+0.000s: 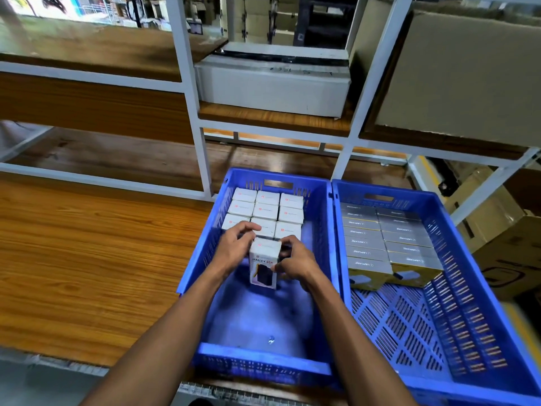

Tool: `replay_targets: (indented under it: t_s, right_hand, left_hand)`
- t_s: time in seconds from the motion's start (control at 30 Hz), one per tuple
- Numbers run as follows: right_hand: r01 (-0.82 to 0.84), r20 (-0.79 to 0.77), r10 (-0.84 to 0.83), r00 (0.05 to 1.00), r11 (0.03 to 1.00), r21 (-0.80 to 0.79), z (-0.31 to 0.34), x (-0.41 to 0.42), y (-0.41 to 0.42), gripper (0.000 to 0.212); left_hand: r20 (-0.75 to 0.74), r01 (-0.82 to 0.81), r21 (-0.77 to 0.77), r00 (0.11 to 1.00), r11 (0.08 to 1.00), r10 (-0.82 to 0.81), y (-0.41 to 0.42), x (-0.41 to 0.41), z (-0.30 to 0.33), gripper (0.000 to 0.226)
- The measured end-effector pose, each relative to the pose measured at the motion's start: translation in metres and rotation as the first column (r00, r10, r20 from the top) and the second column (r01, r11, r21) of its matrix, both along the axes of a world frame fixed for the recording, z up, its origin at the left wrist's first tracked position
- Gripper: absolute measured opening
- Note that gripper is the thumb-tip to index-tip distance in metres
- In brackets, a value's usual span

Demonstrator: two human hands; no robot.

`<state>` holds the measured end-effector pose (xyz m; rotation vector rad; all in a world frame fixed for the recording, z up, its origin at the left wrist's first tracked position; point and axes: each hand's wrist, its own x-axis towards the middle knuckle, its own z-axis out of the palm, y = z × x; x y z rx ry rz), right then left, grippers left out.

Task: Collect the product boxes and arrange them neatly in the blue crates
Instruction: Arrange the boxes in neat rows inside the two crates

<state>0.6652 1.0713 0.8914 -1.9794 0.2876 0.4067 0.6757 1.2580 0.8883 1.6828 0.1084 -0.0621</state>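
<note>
While the wooden counter (87, 259) carries two blue perforated plastic crates side by side, the left crate (202, 238) holds rows of upright white product boxes (265, 210) at its far end, and the right crate (468, 288) holds grey-topped yellow boxes (389, 238). Both grips pinch one white rectangular box (263, 263) upright just before the rows: left hand (237, 244), right hand (295, 259).

My hands (265, 253) cover both sides of the box (264, 263), so its printed name is cut short. The right crate (474, 259) runs off the bottom edge. Labels on the grey boxes (389, 238) are too small to read.
</note>
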Motion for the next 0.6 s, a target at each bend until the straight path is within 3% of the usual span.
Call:
replay_targets:
  t_s: [0.2, 0.37, 0.5, 0.6]
  right_hand:
    - [-0.071, 0.064, 0.081, 0.995, 0.987, -0.143, -0.003, 0.015, 0.034, 0.067]
    - [-0.047, 0.172, 0.068, 0.983, 0.991, -0.121, -0.018, 0.022, 0.05, 0.061]
    - [-0.071, 0.298, 0.101, 0.949, 0.991, -0.11, -0.028, 0.022, 0.049, 0.06]
    - [-0.102, 0.343, 0.125, 0.931, 0.991, -0.084, -0.039, 0.024, 0.05, 0.06]
  left_hand:
    - [0.116, -0.247, -0.022, 0.962, 0.969, 0.248, 0.009, 0.003, 0.002, 0.039]
    - [0.188, -0.149, 0.233, 0.976, 0.961, 0.105, 0.002, -0.013, 0.011, 0.036]
    - [-0.065, 0.102, 0.499, 0.995, 0.861, -0.08, 0.008, -0.006, -0.001, 0.039]
    - [-0.345, 0.442, 0.638, 0.896, 0.631, -0.279, 0.011, -0.008, -0.009, 0.03]
